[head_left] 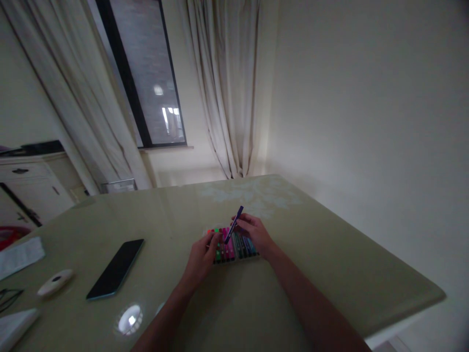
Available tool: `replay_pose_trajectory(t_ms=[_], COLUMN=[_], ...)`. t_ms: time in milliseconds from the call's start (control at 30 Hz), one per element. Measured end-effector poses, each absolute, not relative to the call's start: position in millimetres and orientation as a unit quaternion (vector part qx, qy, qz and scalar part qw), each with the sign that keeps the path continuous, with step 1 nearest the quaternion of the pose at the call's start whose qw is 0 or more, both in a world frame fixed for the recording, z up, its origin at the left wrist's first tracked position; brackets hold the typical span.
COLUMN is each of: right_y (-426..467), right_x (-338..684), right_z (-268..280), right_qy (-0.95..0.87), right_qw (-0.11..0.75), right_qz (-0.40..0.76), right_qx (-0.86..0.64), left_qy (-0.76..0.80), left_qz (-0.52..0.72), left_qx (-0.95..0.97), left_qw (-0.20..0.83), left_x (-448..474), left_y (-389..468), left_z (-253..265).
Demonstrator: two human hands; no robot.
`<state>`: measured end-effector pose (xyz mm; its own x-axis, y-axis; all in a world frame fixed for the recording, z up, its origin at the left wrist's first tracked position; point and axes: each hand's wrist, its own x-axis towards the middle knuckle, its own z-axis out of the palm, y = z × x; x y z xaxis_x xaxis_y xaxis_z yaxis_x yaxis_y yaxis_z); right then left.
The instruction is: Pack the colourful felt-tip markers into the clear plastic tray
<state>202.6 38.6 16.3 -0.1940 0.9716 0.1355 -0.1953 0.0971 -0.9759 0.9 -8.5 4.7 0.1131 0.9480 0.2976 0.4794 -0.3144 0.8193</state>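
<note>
A dark purple marker stands tilted in my right hand, its upper end leaning right and its lower end over a flat clear case. My right fingers are closed round it. The case lies on the table with rows of colored markers, pink, green and orange on the left, darker green, blue and purple on the right. My left hand is at the left side of the case, its fingers bent and pinched over the left markers. What those fingers grip, if anything, is hidden.
On the pale green table, a dark phone lies left of the case. A white mouse-shaped item, a folded white sheet and a white object are farther left. A wall borders the right side.
</note>
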Motion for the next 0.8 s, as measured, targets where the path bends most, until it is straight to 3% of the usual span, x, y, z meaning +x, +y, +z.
replay_pose_trajectory(t_ms=[100,233,367,667,800], right_y=[48,61,65,66,67], right_x=[228,266,280,273,277], right_z=[19,12,0,-12,-15], right_qy=[-0.536,-0.626,-0.659,-0.654,-0.625], right_qw=[0.504,0.415,0.345,0.319,0.315], right_qz=[0.528,0.379,0.332,0.217,0.259], right_qx=[-0.424,-0.541,-0.580,-0.651,-0.666], left_qy=[0.569,0.625,0.664,0.664,0.684], left_qz=[0.390,0.298,0.220,0.182,0.184], left_qx=[0.710,0.721,0.715,0.725,0.705], left_qw=[0.144,0.011,0.007,0.035,0.012], left_x=[-12,-24,-24,-19,-17], left_y=[-4,1,3,-1,0], left_z=[-5,-24,-36,-29,-34])
